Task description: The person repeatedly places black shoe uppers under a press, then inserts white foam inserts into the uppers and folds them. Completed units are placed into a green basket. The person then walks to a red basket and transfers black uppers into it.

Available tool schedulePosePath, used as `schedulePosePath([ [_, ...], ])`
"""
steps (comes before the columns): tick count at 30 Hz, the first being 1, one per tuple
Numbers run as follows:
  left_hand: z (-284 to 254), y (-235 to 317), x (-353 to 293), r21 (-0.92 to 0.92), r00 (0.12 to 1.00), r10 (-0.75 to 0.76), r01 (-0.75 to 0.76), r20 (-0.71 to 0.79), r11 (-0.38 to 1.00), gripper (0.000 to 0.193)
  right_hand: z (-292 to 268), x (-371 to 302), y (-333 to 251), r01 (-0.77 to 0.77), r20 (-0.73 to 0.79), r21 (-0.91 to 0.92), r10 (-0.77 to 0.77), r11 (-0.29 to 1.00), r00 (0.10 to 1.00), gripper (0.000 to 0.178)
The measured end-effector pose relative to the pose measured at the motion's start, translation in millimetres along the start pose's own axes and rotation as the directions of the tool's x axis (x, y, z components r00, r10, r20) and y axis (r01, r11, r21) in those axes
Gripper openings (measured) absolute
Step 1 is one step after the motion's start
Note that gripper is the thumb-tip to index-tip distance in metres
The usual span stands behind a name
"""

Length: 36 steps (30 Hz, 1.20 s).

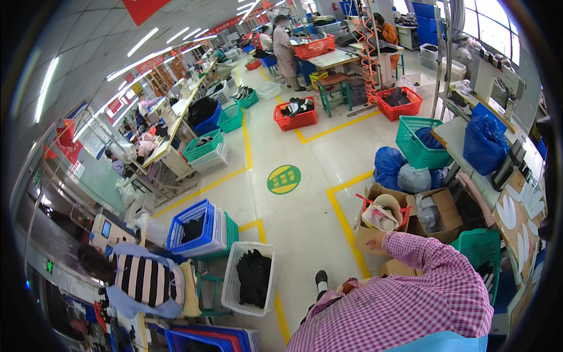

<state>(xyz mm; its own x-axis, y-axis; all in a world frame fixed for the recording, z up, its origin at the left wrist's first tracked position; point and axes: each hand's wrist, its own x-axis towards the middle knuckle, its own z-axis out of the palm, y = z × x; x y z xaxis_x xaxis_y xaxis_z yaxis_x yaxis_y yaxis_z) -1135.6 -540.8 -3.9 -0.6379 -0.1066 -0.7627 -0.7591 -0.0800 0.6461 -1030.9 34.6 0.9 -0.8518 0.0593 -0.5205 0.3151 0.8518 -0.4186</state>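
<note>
At the lower right, my right arm in a pink-purple checked sleeve (410, 246) bends toward a cardboard box (366, 237). My right hand (377, 242) is at the box's near side, its fingers loosely apart; I see nothing held in them. Inside the box are pale fabric pieces (381, 214) and a red basket rim. My left hand (349, 286) shows only as a small patch beside the checked cloth over my lap, its fingers hidden. A shoe (321, 276) is on the floor ahead of my lap.
Another open carton (440, 211), blue bags (390, 167) and a green basket (419, 141) crowd the right. Left stand a white basket of black pieces (253, 278) and stacked crates (190, 226), beside a seated co-worker (146, 278). Yellow floor lines (346, 229) run past.
</note>
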Motion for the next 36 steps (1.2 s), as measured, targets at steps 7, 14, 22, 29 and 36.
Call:
schedulePosePath([
  [7, 78, 148, 145, 0.179, 0.998, -0.024, 0.012, 0.063, 0.984, 0.031, 10, 37, 55, -0.386, -0.007, 0.181, 0.394, 0.904, 0.919, 0.045],
  [14, 265, 333, 266, 0.42, 0.948, 0.065, -0.199, 0.313, 0.885, 0.032, 100, -5, 80, -0.709, 0.295, 0.573, 0.705, 0.41, 0.645, 0.04],
  [22, 560, 378, 358, 0.6, 0.753, -0.148, -0.371, 0.641, 0.709, 0.032, 37, 113, 106, -0.704, 0.412, 0.683, 0.691, 0.198, 0.594, 0.038],
  [29, 605, 384, 425, 0.895, 0.877, -0.267, -0.31, 0.399, 0.321, 0.03, -189, 268, 187, -0.505, -0.094, 0.501, 0.624, 0.703, 0.776, 0.036],
  [36, 727, 439, 460, 0.89, 0.864, -0.313, -0.272, 0.393, 0.367, 0.03, -352, 357, 264, -0.435, -0.104, 0.768, 0.761, 0.47, 0.64, 0.036],
])
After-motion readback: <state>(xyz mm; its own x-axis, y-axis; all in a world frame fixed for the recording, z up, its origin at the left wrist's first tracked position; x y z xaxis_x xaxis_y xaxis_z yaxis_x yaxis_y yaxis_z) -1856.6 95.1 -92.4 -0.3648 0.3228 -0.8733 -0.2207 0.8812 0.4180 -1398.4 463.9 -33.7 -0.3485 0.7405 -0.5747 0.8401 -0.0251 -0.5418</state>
